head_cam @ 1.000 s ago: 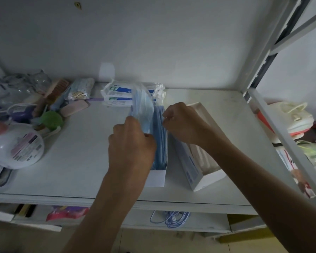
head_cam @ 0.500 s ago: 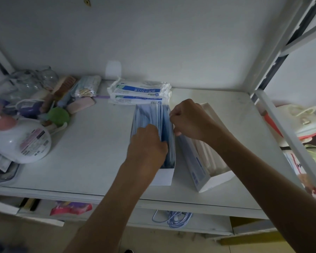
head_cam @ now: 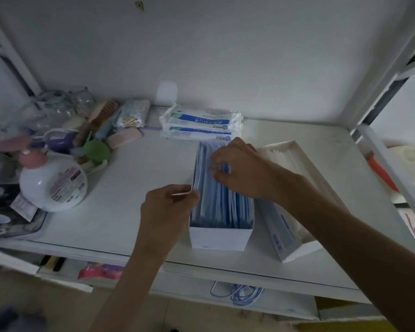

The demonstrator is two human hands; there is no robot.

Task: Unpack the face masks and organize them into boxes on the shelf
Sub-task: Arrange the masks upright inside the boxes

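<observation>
Two boxes (head_cam: 219,238) and two sealed packs (head_cam: 201,124) are counted on the shelf (head_cam: 134,188). Blue masks (head_cam: 222,202) are pinched in the right hand (head_cam: 240,168) grip; the box wall is pinched by the left hand (head_cam: 168,209).

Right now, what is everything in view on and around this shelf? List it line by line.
Box of masks: 1, white, blue masks upright inside, shelf centre.
Second box: 1, white with blue print, pale masks inside, right of the first.
Sealed mask packs: 2 stacked, white and blue, behind the boxes.
Pump bottle: 1, white with pink pump, shelf left.
Green round item: 1, amid clutter, left rear.
Glass jars: clear, count unclear, left rear corner.
Blue cords: a bundle, lower shelf.
Left hand: pinching the first box's left wall.
Right hand: fingers on the blue masks.
</observation>
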